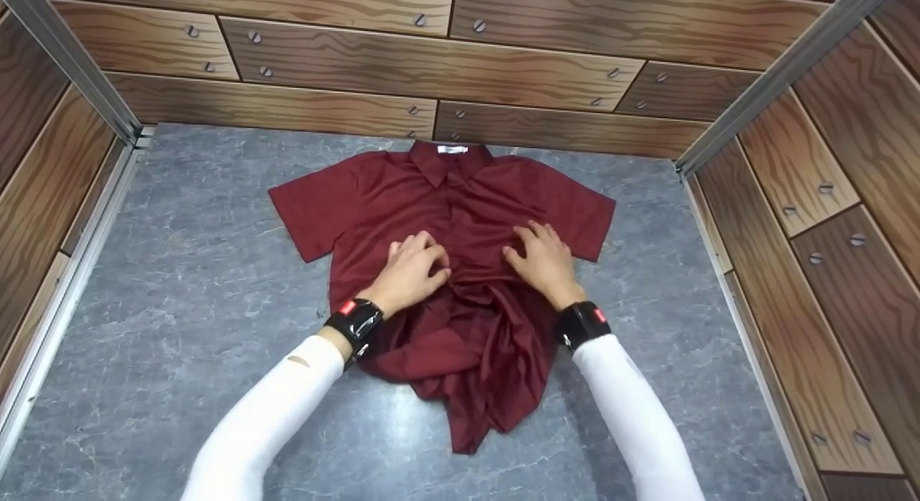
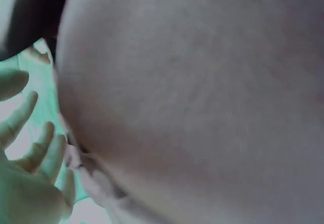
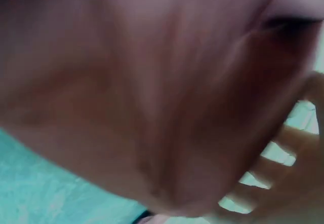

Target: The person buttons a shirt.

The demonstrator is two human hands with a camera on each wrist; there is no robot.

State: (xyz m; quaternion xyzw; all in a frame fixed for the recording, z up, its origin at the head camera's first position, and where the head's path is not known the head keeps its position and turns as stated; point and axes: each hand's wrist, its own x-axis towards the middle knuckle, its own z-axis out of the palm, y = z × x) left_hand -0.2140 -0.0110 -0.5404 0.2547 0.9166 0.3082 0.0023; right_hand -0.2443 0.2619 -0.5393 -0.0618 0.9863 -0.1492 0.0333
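Observation:
A dark red short-sleeved shirt (image 1: 402, 192) lies front up, collar and both sleeves spread at the far side. Its lower part is bunched in loose folds, with one tail pointing toward me. My left hand (image 1: 411, 272) is over the middle of the shirt front, fingers loosely bent and apart. On the other side, my right hand (image 1: 544, 262) is over the shirt with its fingers spread. In the left wrist view blurred cloth (image 2: 192, 92) fills most of the picture beside the fingers. Similar cloth (image 3: 152, 107) partly hides the right hand in the right wrist view.
The shirt lies on a grey marbled surface (image 1: 201, 285). Wood-patterned panels (image 1: 345, 62) stand at the back and along both sides, with metal rails (image 1: 72, 62) at the corners. Each wrist wears a black band (image 1: 356, 321) below a white sleeve (image 1: 266, 415).

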